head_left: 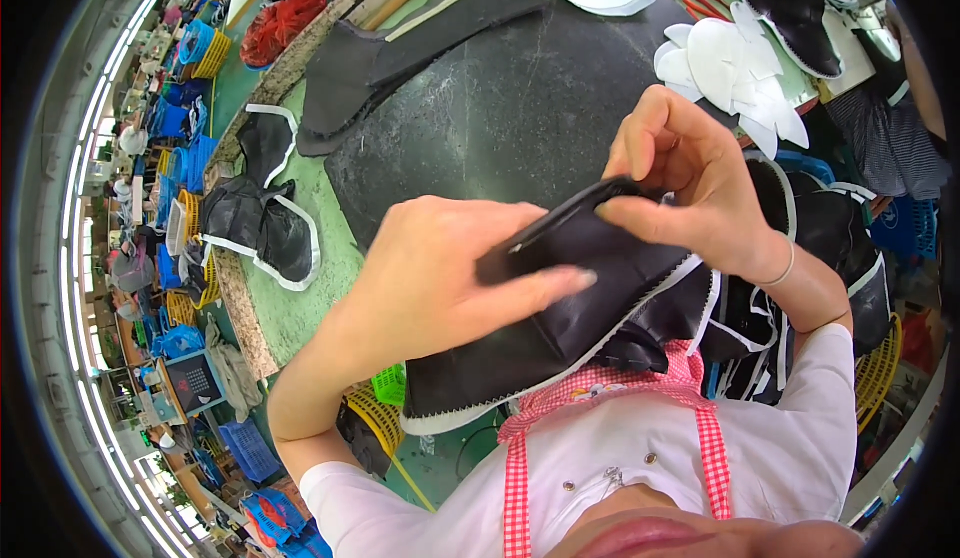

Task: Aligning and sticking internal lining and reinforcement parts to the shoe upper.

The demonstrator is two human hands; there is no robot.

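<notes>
A black leather boot upper with a white zigzag-stitched edge hangs between my hands, its lower part over my red checked apron. My right hand pinches the upper's folded top edge between thumb and fingers. On the same fold, farther left, lies my left hand, its thumb in front and its fingers behind the leather. Those left fingers are partly hidden and a little blurred. More black uppers with white edging are heaped beside my right arm.
Beyond my hands lies a dark worn mat on the green table. White cut pieces lie at the far right near red-handled pliers. Another black upper rests at left. A person in striped clothing is at right.
</notes>
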